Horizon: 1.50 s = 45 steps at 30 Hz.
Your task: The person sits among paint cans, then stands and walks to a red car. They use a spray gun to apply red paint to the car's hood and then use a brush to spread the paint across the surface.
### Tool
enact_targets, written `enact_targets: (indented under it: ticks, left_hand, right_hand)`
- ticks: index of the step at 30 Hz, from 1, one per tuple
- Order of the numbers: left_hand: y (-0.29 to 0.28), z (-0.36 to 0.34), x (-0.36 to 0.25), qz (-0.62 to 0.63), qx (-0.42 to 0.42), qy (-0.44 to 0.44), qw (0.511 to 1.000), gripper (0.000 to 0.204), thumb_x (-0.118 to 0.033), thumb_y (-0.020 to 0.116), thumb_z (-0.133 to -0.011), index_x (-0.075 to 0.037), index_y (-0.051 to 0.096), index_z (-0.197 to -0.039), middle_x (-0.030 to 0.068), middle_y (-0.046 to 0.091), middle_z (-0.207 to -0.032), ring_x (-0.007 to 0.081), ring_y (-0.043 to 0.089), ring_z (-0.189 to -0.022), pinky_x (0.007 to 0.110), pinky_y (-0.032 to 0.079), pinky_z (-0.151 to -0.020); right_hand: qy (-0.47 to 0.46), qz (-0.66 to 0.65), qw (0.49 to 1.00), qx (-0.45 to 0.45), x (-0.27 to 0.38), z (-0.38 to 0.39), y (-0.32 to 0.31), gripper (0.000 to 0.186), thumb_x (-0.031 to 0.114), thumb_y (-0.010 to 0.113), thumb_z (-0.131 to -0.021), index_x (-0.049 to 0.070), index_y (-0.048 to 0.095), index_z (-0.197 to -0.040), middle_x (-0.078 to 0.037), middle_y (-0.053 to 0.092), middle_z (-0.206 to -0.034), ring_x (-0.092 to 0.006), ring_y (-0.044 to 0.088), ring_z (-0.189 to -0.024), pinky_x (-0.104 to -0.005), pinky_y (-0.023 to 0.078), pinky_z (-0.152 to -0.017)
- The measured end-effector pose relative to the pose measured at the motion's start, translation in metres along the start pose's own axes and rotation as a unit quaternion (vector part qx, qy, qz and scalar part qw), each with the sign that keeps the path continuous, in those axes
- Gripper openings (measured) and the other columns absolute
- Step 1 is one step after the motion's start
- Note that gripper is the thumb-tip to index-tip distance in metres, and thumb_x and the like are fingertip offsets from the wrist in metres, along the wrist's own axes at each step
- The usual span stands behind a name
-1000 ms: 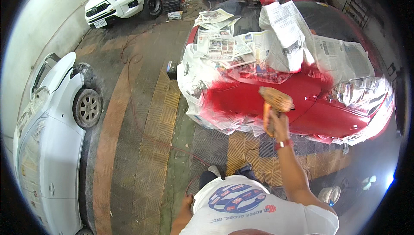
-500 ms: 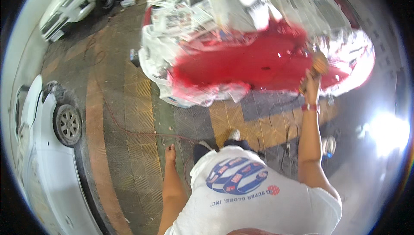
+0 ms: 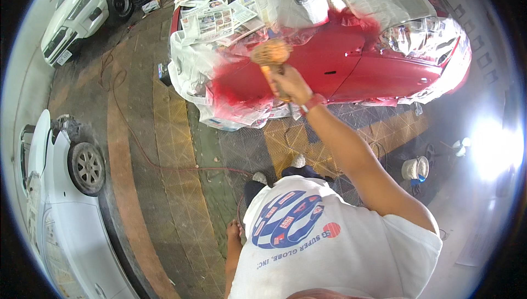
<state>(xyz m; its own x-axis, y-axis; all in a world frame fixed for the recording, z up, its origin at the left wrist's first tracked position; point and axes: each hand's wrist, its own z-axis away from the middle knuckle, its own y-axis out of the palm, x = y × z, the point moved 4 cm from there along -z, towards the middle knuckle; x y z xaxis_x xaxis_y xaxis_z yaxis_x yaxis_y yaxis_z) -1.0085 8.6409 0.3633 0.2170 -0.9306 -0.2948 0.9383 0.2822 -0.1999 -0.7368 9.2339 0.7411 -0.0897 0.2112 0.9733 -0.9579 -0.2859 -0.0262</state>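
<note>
My right hand (image 3: 291,84) is wrapped round the handle of a spray gun (image 3: 272,79) with a paint-stained, orange-brown cup on top. The gun is held over the left part of a glossy red car side panel (image 3: 329,71), apart from its surface. Newspaper sheets (image 3: 211,24) and clear plastic film cover the car around this panel. Red overspray lies on the masking at its left end. My left hand (image 3: 234,230) hangs low beside my body with its fingers curled; anything inside them is hidden. A thin reddish hose (image 3: 164,167) passes close to it.
A silver car (image 3: 77,227) stands at the left and a white vehicle (image 3: 82,10) at the far left. The hose snakes across the patterned floor. A white bucket (image 3: 415,168) stands right of my legs. A bright lamp (image 3: 497,153) glares at the right.
My right hand has swept the spray gun leftward along the red panel, from its right part to its left. My left hand has dropped lower and closer to my body.
</note>
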Motion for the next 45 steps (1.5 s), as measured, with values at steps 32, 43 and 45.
enact_targets:
  ticks: [32, 43, 45]
  left_hand:
    - [-0.005, -0.069, -0.185, 0.069, -0.025, 0.154, 0.985, 0.042, -0.037, 0.061, -0.109, -0.003, 0.061, -0.134, 0.0082, 0.067, -0.113, 0.0206, 0.063, -0.089, 0.035, 0.05, -0.071]
    - [0.023, -0.016, -0.058, -0.014, 0.036, 0.075, 0.996, 0.031, -0.037, 0.058, -0.11, -0.007, 0.062, -0.108, 0.0037, 0.061, -0.079, 0.0167, 0.057, -0.063, 0.032, 0.042, -0.051]
    - [0.022, -0.011, -0.024, -0.005, 0.033, 0.096, 0.995, 0.033, -0.038, 0.058, -0.11, -0.006, 0.064, -0.107, 0.0042, 0.061, -0.076, 0.0168, 0.056, -0.057, 0.032, 0.04, -0.045]
  right_hand:
    - [-0.144, 0.157, 0.843, -0.495, 0.066, 0.11, -0.326, 0.049, 0.022, 0.08, -0.093, 0.0, 0.056, -0.13, -0.006, 0.066, -0.077, -0.0129, 0.062, -0.059, -0.0318, 0.051, -0.052]
    - [-0.085, -0.067, 0.985, -0.137, 0.066, 0.054, -0.177, 0.022, 0.015, 0.07, -0.101, 0.001, 0.064, -0.116, -0.004, 0.067, -0.083, -0.0122, 0.063, -0.06, -0.0298, 0.054, -0.052]
    - [-0.061, -0.076, 0.987, -0.125, 0.066, 0.049, -0.177, 0.023, 0.017, 0.071, -0.101, 0.002, 0.064, -0.116, -0.004, 0.068, -0.084, -0.0131, 0.066, -0.061, -0.0307, 0.056, -0.052]
